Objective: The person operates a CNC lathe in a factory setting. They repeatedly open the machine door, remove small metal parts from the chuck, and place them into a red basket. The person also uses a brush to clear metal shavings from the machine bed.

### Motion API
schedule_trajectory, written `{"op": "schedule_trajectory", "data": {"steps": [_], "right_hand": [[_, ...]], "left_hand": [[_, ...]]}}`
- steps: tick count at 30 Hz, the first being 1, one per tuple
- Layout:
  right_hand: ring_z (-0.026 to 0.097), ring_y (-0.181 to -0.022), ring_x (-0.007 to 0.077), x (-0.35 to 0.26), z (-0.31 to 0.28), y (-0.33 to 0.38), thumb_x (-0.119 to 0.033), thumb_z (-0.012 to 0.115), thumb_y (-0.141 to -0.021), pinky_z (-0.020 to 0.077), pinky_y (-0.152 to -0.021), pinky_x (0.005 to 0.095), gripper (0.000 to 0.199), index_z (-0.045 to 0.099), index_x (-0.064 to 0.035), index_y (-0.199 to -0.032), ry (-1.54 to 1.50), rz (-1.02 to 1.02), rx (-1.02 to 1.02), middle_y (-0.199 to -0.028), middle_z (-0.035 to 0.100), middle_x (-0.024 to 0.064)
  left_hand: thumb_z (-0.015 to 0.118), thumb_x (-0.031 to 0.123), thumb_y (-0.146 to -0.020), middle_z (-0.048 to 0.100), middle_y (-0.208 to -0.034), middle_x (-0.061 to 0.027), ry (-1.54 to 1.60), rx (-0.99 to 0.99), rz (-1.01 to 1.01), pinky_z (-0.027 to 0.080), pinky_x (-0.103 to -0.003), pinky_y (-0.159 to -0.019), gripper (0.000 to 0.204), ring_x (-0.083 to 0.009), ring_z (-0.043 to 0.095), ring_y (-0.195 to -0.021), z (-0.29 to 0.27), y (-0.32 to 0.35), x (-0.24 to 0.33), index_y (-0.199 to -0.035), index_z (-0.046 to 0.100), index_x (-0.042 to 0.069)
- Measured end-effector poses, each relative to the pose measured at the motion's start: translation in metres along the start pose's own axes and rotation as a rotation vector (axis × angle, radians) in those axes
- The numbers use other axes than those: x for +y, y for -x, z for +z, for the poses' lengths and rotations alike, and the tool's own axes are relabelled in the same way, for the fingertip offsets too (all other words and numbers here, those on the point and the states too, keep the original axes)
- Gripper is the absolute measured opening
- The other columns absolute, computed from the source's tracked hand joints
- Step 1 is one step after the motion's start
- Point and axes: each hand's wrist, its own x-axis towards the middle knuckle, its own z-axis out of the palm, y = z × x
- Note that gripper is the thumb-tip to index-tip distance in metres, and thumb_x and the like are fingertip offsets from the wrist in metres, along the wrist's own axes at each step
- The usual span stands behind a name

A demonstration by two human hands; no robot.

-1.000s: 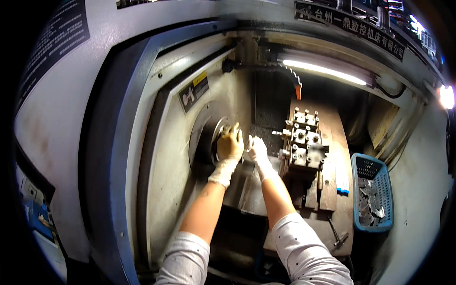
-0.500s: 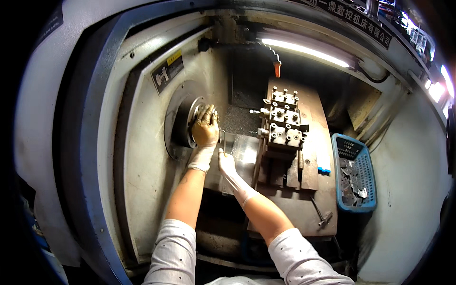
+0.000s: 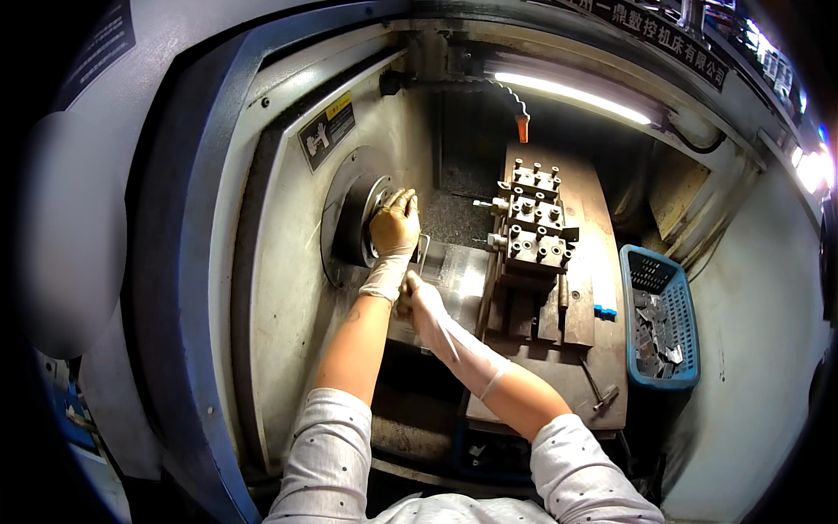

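Observation:
A round dark metal chuck [image 3: 356,220] with a bright rim sticks out of the machine's left wall. My left hand [image 3: 395,227], in an oil-stained thin glove, presses against the chuck's face with its fingers bent together. What lies under those fingers is hidden. Just below and to the right, my right hand [image 3: 422,304] in a whitish glove is closed around the lower end of a hex key [image 3: 424,251]. The key's bent upper end points toward the chuck, beside my left hand; its tip is hard to make out.
To the right stands a tool block [image 3: 534,218] with several bolts and tools jutting left. A T-shaped wrench [image 3: 599,389] lies on the brown slide plate [image 3: 572,417]. Further right is a blue basket [image 3: 628,319] of metal pieces. An orange-tipped nozzle [image 3: 522,128] hangs behind.
The whole view has shifted slightly right. My left hand's fingers have bent more against the chuck. My right hand remains below it, with the hex key standing more upright.

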Motion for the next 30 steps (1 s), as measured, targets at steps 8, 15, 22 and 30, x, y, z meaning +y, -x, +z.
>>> {"op": "schedule_trajectory", "data": {"steps": [8,15,22,30], "right_hand": [[0.021,-0.036,0.0078,-0.014,-0.028,-0.003,-0.038,0.043,-0.083,0.017,-0.034,0.023,0.035,0.039,-0.0128,-0.06,-0.499,-0.34,0.062,-0.043,0.025,-0.004],[0.054,-0.082,0.0243,-0.047,-0.157,0.151,-0.011,0.052,-0.076,0.0429,-0.07,0.0285,0.021,0.053,-0.0116,-0.097,1.35,-0.892,0.068,-0.089,0.055,0.0098],[0.048,-0.083,0.0293,-0.054,-0.264,0.166,-0.007,0.054,-0.068,0.0381,-0.071,0.0381,0.023,0.055,-0.0081,-0.091,1.945,-1.074,0.016,-0.085,0.051,0.0115],[0.045,-0.09,0.0365,0.02,-0.228,0.26,-0.001,0.052,-0.068,0.0364,-0.08,0.0391,0.029,0.048,0.0,-0.097,1.49,-1.238,-0.453,-0.092,0.05,0.0189]], "left_hand": [[0.067,0.026,-0.062,0.056,-0.078,-0.0074,-0.042,-0.047,0.013,0.045,-0.032,-0.058,0.028,-0.0246,0.055,-0.07,0.005,0.002,0.019,-0.081,0.057,0.01],[0.059,0.038,-0.068,0.014,-0.132,-0.0209,-0.145,-0.202,0.066,0.019,-0.041,-0.097,0.087,-0.0376,0.019,-0.119,-0.044,0.024,0.034,-0.13,0.007,0.006],[0.062,0.04,-0.067,-0.005,-0.132,-0.0257,0.047,-0.213,-0.05,0.01,-0.051,-0.096,0.086,-0.0389,0.0,-0.123,-0.232,0.164,0.234,-0.13,0.012,0.011],[0.073,0.022,-0.058,0.04,-0.113,-0.0173,-0.758,0.297,-0.046,0.034,-0.04,-0.087,0.075,-0.0329,0.038,-0.104,-0.466,0.041,0.131,-0.121,0.033,0.011]]}}
